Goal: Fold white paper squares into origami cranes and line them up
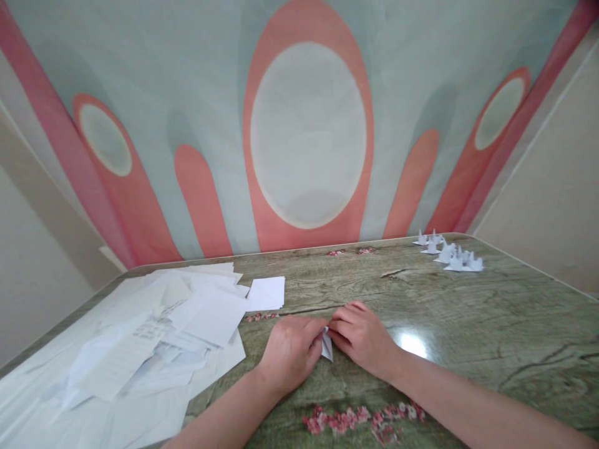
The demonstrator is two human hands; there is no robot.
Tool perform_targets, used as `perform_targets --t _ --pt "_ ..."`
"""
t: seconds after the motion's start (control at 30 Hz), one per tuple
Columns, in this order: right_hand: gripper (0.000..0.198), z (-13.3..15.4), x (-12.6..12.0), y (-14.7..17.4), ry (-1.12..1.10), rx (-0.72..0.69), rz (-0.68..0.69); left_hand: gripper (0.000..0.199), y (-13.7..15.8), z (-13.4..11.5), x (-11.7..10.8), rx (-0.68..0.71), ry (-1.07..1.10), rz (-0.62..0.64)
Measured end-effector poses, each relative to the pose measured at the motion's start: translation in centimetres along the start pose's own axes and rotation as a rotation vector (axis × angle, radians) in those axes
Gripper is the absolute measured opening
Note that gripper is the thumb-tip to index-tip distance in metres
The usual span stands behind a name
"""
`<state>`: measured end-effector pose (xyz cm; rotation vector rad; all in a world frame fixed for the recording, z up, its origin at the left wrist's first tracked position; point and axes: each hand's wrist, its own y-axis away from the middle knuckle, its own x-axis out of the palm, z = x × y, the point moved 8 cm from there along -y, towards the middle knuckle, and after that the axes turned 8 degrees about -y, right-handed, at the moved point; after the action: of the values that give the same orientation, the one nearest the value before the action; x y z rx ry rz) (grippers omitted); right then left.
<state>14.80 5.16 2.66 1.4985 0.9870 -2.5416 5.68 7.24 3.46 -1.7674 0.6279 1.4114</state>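
Observation:
A small folded piece of white paper is between my two hands, just above or on the wood-patterned table. My left hand is closed on its left side, with the thumb and curled fingers covering much of it. From the right, the fingertips of my right hand pinch its upper end. Only a pointed lower part with a crease shows; the rest is hidden by the fingers.
Loose white sheets lie heaped at the left. Behind my left hand sits a neat stack of square paper. Several folded paper figures stand at the far right of the table. A patterned backdrop rises behind.

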Motion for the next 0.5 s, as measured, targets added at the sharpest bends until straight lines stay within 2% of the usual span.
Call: perform_targets --t 0.3,0.5 --pt "0.015 -0.11 0.06 0.03 -0.020 0.011 0.013 0.019 0.04 0.31 0.15 -0.003 0.011 -0.034" --pt "0.011 -0.56 -0.44 0.23 -0.095 0.077 0.029 0.019 0.01 0.65 0.37 -0.034 0.005 -0.013"
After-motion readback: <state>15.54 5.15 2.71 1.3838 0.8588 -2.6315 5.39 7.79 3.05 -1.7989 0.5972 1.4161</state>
